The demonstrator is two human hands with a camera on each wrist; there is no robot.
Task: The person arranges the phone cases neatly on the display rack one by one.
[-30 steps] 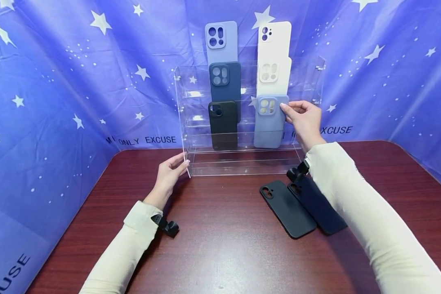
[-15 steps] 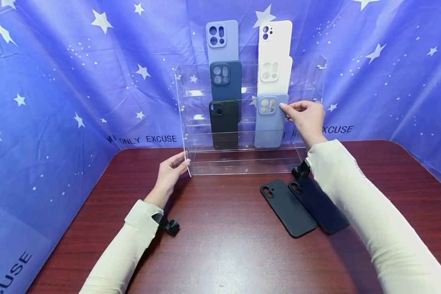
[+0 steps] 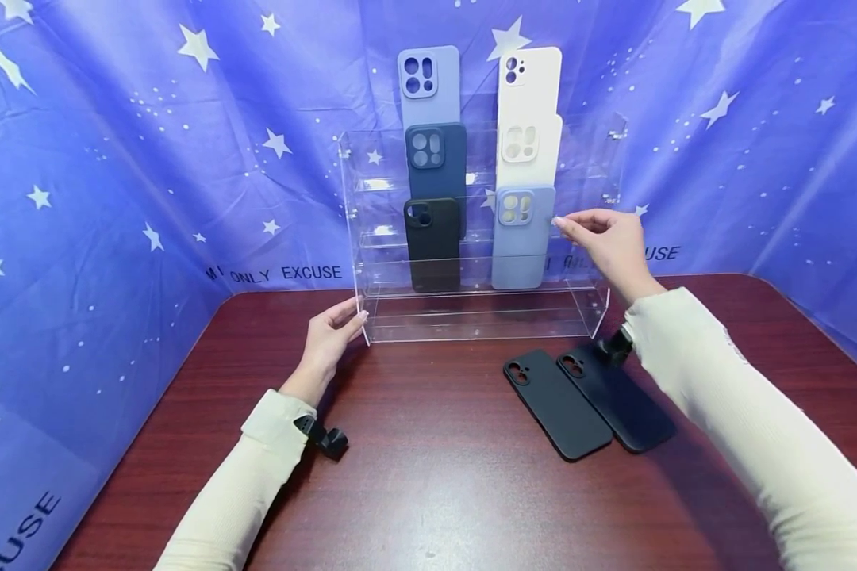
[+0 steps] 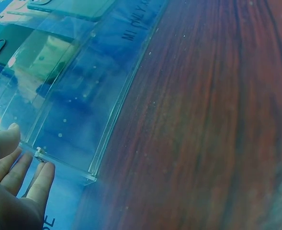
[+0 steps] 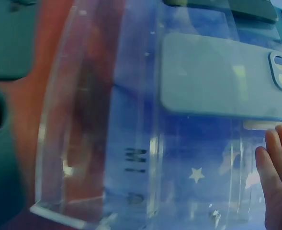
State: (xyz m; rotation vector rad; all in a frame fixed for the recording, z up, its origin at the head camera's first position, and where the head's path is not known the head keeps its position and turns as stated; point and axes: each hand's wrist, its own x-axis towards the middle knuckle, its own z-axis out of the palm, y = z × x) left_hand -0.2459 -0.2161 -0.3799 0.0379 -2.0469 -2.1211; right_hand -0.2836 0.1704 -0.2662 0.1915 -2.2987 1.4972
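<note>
A clear acrylic display stand (image 3: 428, 327) with stepped tiers holds several phone cases. My left hand (image 3: 334, 333) pinches its left side panel, thumb on one side and fingers on the other; the left wrist view shows this hand (image 4: 21, 182) at the panel's edge. A light blue phone case (image 3: 520, 254) leans upright in the front tier at the right. Just beside its right edge is my right hand (image 3: 610, 242), thumb and forefinger close together and nothing held. In the right wrist view, the hand's fingers (image 5: 270, 163) appear apart from the light blue case.
A black phone case (image 3: 560, 408) and a dark navy one (image 3: 624, 404) lie on the wooden table (image 3: 400, 476), right of centre. Also on the stand are a black case (image 3: 434, 246), a dark blue case (image 3: 439, 170), a lavender-blue case (image 3: 439, 103) and two white ones.
My right hand has let go of the light blue case and drawn back slightly to the right and down. The left hand stays on the stand's side panel.
</note>
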